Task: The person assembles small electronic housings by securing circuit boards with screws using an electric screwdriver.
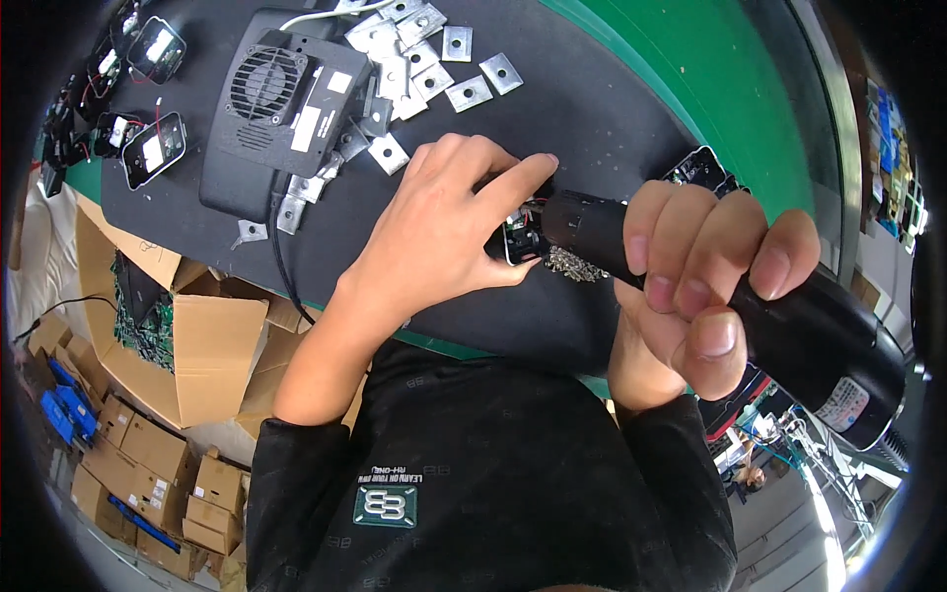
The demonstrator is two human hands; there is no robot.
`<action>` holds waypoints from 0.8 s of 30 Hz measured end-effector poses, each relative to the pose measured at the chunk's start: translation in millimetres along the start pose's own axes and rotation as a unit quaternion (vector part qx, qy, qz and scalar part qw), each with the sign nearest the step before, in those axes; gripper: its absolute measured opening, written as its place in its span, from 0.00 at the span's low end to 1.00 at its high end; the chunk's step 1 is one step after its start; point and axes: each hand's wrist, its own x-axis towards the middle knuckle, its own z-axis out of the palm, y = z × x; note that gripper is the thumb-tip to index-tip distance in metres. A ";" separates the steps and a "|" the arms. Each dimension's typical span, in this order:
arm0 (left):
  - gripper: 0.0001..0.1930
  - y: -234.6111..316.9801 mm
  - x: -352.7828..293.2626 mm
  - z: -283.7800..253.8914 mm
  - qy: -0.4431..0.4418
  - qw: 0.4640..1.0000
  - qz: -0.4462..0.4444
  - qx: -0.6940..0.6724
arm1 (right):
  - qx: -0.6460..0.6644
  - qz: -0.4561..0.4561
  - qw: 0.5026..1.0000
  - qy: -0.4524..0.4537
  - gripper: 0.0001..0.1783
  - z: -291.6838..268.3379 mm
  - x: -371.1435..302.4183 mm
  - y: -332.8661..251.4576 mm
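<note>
My left hand (429, 217) is closed around a small black-and-silver device housing (521, 242), with thin wires and parts showing inside it. In my right hand (705, 261) is a thick black electric screwdriver (824, 331), lying across the fingers with its cable end toward the lower right. Its nose points left at the housing; the bit's tip is hidden, so I cannot tell if it touches a screw. A small heap of silver screws (577, 266) lies on the black mat (602, 109) below the screwdriver's nose.
Beyond my left hand are square metal plates with holes (469, 94) and a black unit with a fan grille (306, 118). Opened devices (155, 150) lie far left; another housing (698, 168) sits behind the screwdriver. A cardboard box (217, 355) stands left of the table.
</note>
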 end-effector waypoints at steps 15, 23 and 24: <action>0.37 0.1 -0.5 0.3 -0.013 0.999 0.012 0.027 | 0.168 -0.095 0.980 -0.054 0.51 1.4 2.2 14.1; 0.37 -1.0 -3.3 -2.6 -0.011 1.000 0.008 0.020 | 0.093 -0.056 0.994 -0.012 0.44 -1.0 -8.5 -6.7; 0.37 -1.0 -3.3 -2.6 -0.010 1.000 0.006 0.020 | 0.081 -0.050 0.995 -0.005 0.43 -2.1 -8.3 -7.5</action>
